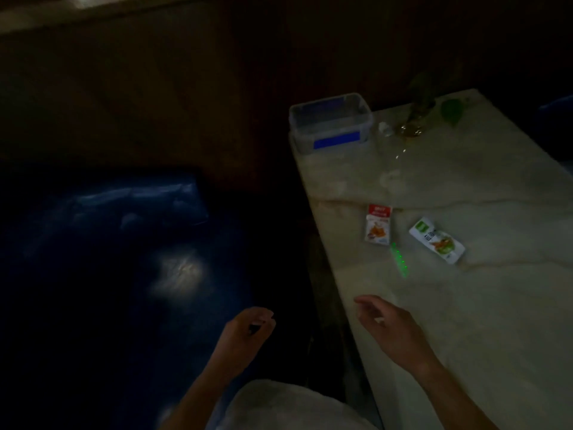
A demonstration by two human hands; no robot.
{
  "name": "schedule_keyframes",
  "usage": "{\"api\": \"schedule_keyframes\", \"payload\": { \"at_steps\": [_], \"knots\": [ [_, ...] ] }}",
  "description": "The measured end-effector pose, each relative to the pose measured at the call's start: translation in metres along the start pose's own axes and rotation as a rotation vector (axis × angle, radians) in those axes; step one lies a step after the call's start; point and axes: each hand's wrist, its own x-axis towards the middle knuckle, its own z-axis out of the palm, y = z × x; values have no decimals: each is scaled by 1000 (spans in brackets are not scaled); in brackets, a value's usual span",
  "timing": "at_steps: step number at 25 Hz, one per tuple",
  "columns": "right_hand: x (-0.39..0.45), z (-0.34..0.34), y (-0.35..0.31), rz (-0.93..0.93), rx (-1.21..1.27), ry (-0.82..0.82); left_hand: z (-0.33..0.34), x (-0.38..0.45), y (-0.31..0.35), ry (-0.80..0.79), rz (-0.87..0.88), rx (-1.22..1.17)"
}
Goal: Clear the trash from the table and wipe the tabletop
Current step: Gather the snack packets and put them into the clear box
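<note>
The scene is dim. A pale marble table [465, 305] runs along the right side. Two snack wrappers lie on it: a red-and-white one [378, 223] and a green-and-white one [436, 239], a short way apart. My right hand [387, 324] hovers over the table's near part, fingers loosely extended toward the wrappers and holding nothing. My left hand [249, 325] hangs off the table to the left, over the seat, fingers loosely curled; whether it holds anything is too dark to tell.
A clear plastic box [330, 122] with blue clips stands at the table's far left corner. Beside it sit a small crumpled scrap [384, 128], a glass vase [412, 128] with a green leaf [451, 110], and a green light streak [400, 259]. A dark blue seat [108, 243] fills the left.
</note>
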Motion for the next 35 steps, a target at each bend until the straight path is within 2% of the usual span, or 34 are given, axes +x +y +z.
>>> {"api": "schedule_keyframes", "payload": {
  "at_steps": [4,9,13,16,23,30,35],
  "knots": [
    [25,-12,-6,113,23,87,-8,83,38,-195,108,125],
    [45,-27,-2,240,35,254,13,167,96,-434,251,312],
    [50,-43,14,351,28,381,43,223,134,-523,304,425],
    [61,-62,30,449,40,449,71,258,155,-541,301,458],
    [122,-108,75,551,-214,413,130,316,189,-483,413,628],
    [178,-138,112,520,-415,310,173,340,196,-436,379,867],
    [192,-142,124,517,-438,265,186,343,193,-373,354,857]
  ]
}}
